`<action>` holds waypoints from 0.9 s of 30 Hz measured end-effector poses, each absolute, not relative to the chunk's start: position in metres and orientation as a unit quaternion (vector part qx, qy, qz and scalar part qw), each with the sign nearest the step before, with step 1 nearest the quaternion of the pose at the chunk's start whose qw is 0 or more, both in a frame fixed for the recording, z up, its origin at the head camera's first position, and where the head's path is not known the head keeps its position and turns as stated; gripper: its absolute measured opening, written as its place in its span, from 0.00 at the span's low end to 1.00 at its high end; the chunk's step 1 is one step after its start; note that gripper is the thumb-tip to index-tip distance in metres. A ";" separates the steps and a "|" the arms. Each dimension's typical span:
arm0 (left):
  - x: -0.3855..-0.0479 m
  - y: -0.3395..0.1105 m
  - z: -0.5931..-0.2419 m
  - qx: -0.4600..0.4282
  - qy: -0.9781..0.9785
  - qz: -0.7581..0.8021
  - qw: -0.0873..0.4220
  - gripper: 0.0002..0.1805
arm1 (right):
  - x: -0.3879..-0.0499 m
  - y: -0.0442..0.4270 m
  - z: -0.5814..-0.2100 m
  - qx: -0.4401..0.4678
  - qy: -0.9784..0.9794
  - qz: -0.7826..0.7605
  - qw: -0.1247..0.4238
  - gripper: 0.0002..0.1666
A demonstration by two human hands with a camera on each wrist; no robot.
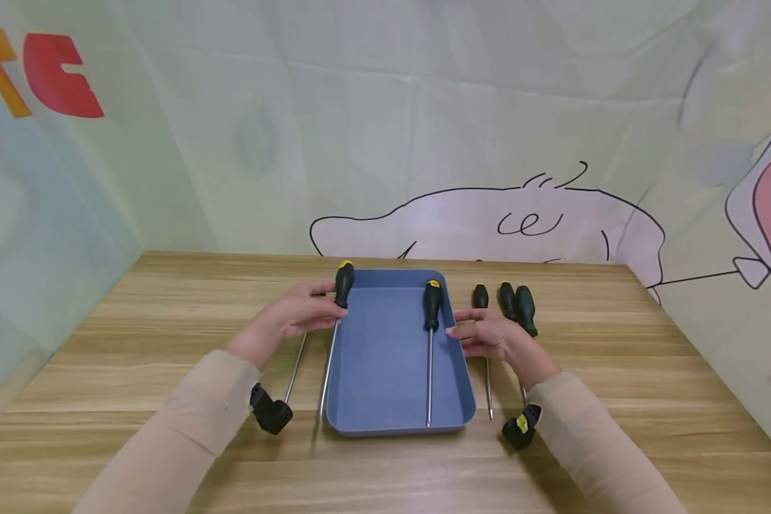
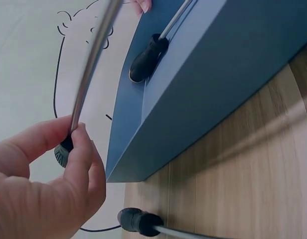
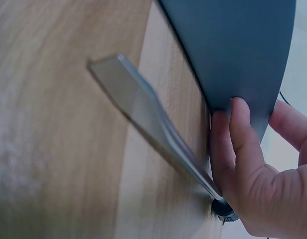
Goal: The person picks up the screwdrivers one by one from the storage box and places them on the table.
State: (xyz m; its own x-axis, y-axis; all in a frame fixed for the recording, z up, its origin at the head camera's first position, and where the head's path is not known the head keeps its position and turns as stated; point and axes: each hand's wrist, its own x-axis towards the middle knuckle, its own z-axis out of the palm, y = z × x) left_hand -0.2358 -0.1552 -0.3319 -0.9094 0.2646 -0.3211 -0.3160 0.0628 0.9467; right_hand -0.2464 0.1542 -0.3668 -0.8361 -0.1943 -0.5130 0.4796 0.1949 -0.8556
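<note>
My left hand [image 1: 305,308] pinches a long screwdriver [image 1: 344,284] with a black, yellow-capped handle. Its shaft slants down along the left wall of a blue-grey tray [image 1: 385,427], outside the wall. Inside the tray, near the right wall, lies another screwdriver [image 1: 432,307]. My right hand [image 1: 491,335] touches the tray's right wall with extended fingers, one fingertip at the rim. Below this hand a flat-bladed screwdriver [image 3: 138,99] lies on the table, its handle [image 1: 480,296] just beyond the fingers. Left of the tray rests a screwdriver [image 2: 138,221], mostly hidden by my left hand in the head view.
Right of the tray lie a black-handled screwdriver [image 1: 507,300] and a dark green one [image 1: 525,310], partly behind my right hand. The wooden table [image 1: 135,343] meets a printed cloth backdrop [image 1: 231,143] at its back edge and sides.
</note>
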 end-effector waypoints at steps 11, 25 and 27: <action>-0.233 -0.169 -0.331 -0.022 0.698 0.686 0.205 0.37 | -0.247 0.154 -0.367 0.101 0.725 -0.626 0.267 0.34; -0.232 -0.188 -0.333 -0.051 0.700 0.682 0.205 0.39 | -0.246 0.154 -0.367 0.099 0.725 -0.627 0.269 0.34; -0.232 -0.191 -0.333 -0.053 0.701 0.681 0.205 0.39 | -0.246 0.154 -0.367 0.098 0.725 -0.627 0.269 0.34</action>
